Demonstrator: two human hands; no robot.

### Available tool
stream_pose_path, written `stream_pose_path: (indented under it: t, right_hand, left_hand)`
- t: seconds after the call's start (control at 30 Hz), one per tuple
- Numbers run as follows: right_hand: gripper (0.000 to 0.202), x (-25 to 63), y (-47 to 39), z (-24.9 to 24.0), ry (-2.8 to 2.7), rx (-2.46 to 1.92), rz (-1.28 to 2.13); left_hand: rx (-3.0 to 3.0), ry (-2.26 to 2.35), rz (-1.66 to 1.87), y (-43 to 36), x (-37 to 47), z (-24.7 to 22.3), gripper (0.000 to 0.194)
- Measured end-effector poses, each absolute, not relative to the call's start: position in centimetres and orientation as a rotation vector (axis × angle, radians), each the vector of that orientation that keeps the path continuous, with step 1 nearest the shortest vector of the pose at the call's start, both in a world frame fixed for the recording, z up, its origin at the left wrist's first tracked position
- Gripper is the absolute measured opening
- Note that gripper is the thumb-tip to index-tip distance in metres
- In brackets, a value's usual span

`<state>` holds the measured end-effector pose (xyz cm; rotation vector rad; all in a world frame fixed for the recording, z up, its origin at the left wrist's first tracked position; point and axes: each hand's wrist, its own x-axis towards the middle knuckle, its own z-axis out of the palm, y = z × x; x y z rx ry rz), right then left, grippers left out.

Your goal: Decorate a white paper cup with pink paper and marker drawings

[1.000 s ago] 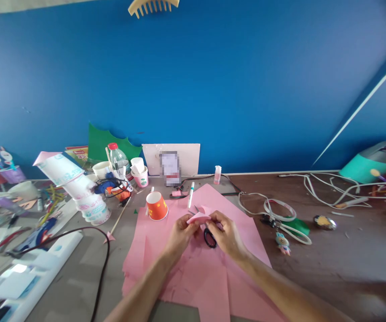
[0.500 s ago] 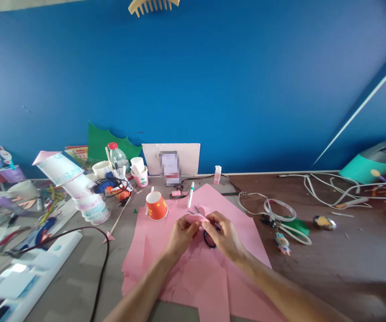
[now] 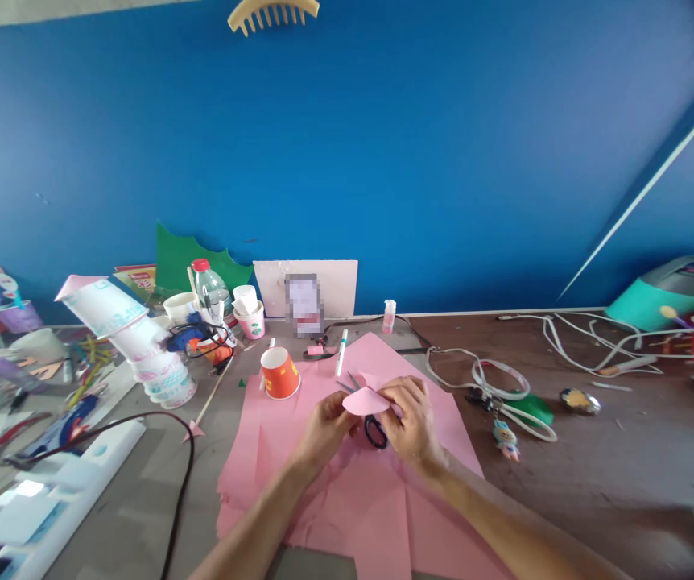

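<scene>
Between my hands is a small pink paper cone (image 3: 364,401), its wide edge towards me. My left hand (image 3: 327,423) pinches its left edge, and my right hand (image 3: 411,415) grips the right side. Below the cone lie scissors (image 3: 376,433) with black handles, their blades pointing away to the upper left and partly hidden by the cone. Layers of pink paper (image 3: 377,499) spread under both hands. An upside-down orange paper cup (image 3: 280,374) stands on the paper to the left. Beyond the hands lies a white marker (image 3: 341,353).
At left leans a stack of white paper cups (image 3: 154,354) topped with a pink cone. Behind it stand a red-capped bottle (image 3: 209,286) and a pink cup (image 3: 250,324). White cables (image 3: 582,338) and a keychain figure (image 3: 506,439) lie at right. A dark cord (image 3: 187,475) curves along the left.
The pink paper has turned from an edge-on piece into a visible cone shape facing me. My right hand has shifted its grip around it. The scissors stay in place.
</scene>
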<state>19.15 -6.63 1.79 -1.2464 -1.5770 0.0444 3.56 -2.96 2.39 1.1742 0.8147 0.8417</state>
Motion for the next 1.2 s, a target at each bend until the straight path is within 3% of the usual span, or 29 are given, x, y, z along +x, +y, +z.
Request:
stream_pose_path:
  t: [0.13, 0.23, 0.4, 0.5, 0.67, 0.8, 1.0, 1.2]
  right_hand:
    - [0.017, 20.1, -6.8, 2.1, -1.727, -1.175, -0.335]
    - [0.017, 20.3, -6.9, 2.2, -1.773, -1.194, -0.381]
    - [0.021, 20.2, -7.0, 2.3, -1.824, -1.19, -0.481]
    - [0.028, 20.1, -6.8, 2.2, -1.862, -1.207, -0.473]
    - [0.031, 20.1, -6.2, 1.2, -1.691, -1.265, -0.104]
    - [0.017, 20.1, -5.8, 0.5, -1.423, -1.289, 0.325]
    - [0.035, 19.5, -6.2, 1.5, -1.358, -1.294, 0.6]
    - [0.019, 18.6, -6.5, 1.7, -1.264, -1.25, 0.868]
  left_hand:
    - [0.93, 0.556, 0.702, -3.2, 3.4, 2.6, 0.032]
    - [0.779, 0.462, 0.694, -3.0, 3.2, 2.7, 0.03]
    - [0.594, 0.429, 0.675, -2.7, 2.8, 2.5, 0.052]
    - [0.594, 0.456, 0.757, -2.7, 2.7, 2.3, 0.042]
    - [0.584, 0.559, 0.866, -2.5, 2.9, 2.3, 0.025]
    - [0.591, 0.562, 0.856, -2.3, 3.0, 2.3, 0.028]
    - [0.598, 0.579, 0.871, -2.4, 3.3, 2.2, 0.028]
    - [0.592, 0.565, 0.879, -2.5, 3.6, 2.4, 0.028]
